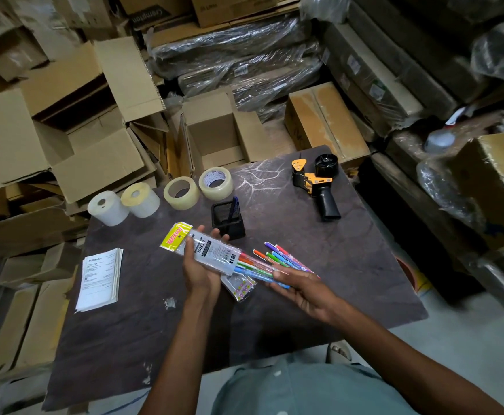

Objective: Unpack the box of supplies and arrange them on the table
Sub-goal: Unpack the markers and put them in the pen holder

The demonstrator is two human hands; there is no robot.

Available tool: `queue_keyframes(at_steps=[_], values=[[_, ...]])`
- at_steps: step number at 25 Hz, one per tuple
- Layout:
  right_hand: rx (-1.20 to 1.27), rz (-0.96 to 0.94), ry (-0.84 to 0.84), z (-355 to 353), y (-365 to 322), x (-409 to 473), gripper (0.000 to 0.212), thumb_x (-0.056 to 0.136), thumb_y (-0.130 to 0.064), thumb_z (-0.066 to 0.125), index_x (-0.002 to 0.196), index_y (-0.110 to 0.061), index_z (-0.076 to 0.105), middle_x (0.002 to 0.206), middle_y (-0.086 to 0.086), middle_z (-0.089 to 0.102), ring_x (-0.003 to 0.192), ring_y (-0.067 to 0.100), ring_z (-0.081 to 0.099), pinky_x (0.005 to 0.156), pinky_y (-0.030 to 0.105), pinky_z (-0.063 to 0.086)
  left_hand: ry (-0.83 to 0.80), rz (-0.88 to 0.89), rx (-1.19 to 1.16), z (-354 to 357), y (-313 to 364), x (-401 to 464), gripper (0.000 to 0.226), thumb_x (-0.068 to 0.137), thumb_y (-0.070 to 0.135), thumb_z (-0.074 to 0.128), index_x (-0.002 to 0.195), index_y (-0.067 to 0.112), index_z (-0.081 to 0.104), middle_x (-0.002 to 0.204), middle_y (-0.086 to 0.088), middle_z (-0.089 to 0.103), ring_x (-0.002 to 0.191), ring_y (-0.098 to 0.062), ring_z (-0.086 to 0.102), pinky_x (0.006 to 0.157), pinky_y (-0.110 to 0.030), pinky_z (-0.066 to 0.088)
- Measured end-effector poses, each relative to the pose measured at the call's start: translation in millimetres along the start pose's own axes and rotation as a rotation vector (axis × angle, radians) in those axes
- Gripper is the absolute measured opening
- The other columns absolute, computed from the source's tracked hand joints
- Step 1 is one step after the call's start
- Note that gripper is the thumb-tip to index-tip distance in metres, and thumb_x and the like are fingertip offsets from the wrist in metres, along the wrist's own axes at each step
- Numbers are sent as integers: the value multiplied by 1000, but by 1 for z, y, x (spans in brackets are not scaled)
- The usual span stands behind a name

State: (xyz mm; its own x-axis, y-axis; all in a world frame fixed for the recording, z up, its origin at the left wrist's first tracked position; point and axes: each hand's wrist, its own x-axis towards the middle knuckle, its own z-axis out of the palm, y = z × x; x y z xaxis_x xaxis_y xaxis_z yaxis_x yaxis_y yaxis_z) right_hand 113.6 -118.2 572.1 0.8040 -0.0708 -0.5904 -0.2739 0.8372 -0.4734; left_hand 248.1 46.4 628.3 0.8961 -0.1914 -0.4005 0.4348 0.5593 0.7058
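My left hand [200, 269] holds a clear plastic pen packet [206, 248] with a yellow header above the dark table [349, 265]. Several coloured pens [277, 259] stick out of the packet's lower end. My right hand [301, 290] lies under those pens with its fingers nearly straight, supporting them. A small patterned wrapper [240, 287] lies on the table beneath the packet. A black mesh pen holder [228, 218] with one blue pen stands just behind my hands.
Two white label rolls [123, 205] and two clear tape rolls [198, 187] line the table's far left edge. A black and yellow tape dispenser [318, 182] lies far right, a paper stack [99, 278] at the left. An open cardboard box [215, 136] stands behind the table among piled cartons.
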Motion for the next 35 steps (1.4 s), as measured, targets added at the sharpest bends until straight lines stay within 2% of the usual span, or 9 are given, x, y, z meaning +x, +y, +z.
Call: queue_keyframes(at_steps=[3, 11, 17, 20, 22, 25, 28, 32, 35], values=[[-6, -12, 42, -18, 0, 0, 37, 87, 6, 66, 124, 10, 62, 123, 22, 67, 109, 29, 69, 79, 27, 61, 48, 30, -40, -10, 3, 9, 34, 102, 39, 37, 118, 19, 59, 107, -10, 67, 99, -31, 64, 89, -46, 49], [104, -125, 294, -49, -31, 10, 18, 88, 10, 63, 105, 6, 68, 105, 20, 71, 79, 21, 75, 65, 22, 61, 116, -61, -13, -24, -5, 23, 22, 101, 32, 44, 105, 20, 62, 95, -5, 69, 79, -23, 71, 82, -43, 51], [-17, -235, 438, -60, -48, 34, 22, 84, 7, 70, 106, 4, 70, 95, 14, 74, 79, 21, 75, 61, 21, 60, 208, -239, 141, -41, -42, 26, 22, 95, 16, 55, 113, 13, 66, 113, -15, 66, 92, -30, 66, 100, -51, 47], [-86, -264, 451, -67, -49, 47, 25, 83, 7, 71, 108, 7, 69, 93, 13, 75, 80, 20, 74, 66, 22, 61, 225, -312, 288, -45, -50, 20, 21, 93, 13, 57, 111, 6, 66, 107, -19, 69, 94, -35, 66, 101, -57, 46], [-223, -265, 466, -70, -49, 52, 25, 83, 6, 73, 108, 6, 70, 92, 14, 74, 73, 17, 72, 63, 21, 60, 220, -323, 356, -45, -52, 18, 17, 93, 11, 56, 105, 4, 67, 100, -19, 70, 89, -34, 67, 98, -57, 49], [-688, -340, 524, -74, -47, 53, 26, 84, 0, 74, 110, 0, 74, 81, 7, 73, 57, 2, 62, 55, 11, 51, 257, -298, 406, -48, -56, 18, 20, 92, 11, 57, 108, 1, 64, 90, -20, 69, 79, -35, 68, 85, -54, 54], [-1117, -433, 548, -75, -46, 48, 25, 82, -11, 76, 107, -14, 79, 82, -2, 76, 64, 1, 63, 53, 3, 42, 255, -248, 413, -52, -58, 19, 22, 92, 6, 56, 111, -1, 62, 85, -19, 69, 71, -31, 68, 78, -47, 55], [-1291, -491, 504, -71, -45, 42, 21, 84, -8, 70, 101, -18, 79, 77, -9, 72, 63, -6, 59, 54, -2, 37, 241, -243, 428, -53, -61, 15, 19, 90, 3, 57, 108, 0, 63, 83, -18, 69, 69, -30, 68, 70, -42, 58], [-1319, -489, 526, -71, -45, 41, 21, 83, -11, 68, 99, -21, 78, 78, -9, 74, 69, 2, 65, 60, 7, 44, 258, -247, 427, -56, -61, 14, 17, 90, 2, 58, 107, 1, 63, 86, -18, 69, 71, -31, 69, 65, -40, 57]])
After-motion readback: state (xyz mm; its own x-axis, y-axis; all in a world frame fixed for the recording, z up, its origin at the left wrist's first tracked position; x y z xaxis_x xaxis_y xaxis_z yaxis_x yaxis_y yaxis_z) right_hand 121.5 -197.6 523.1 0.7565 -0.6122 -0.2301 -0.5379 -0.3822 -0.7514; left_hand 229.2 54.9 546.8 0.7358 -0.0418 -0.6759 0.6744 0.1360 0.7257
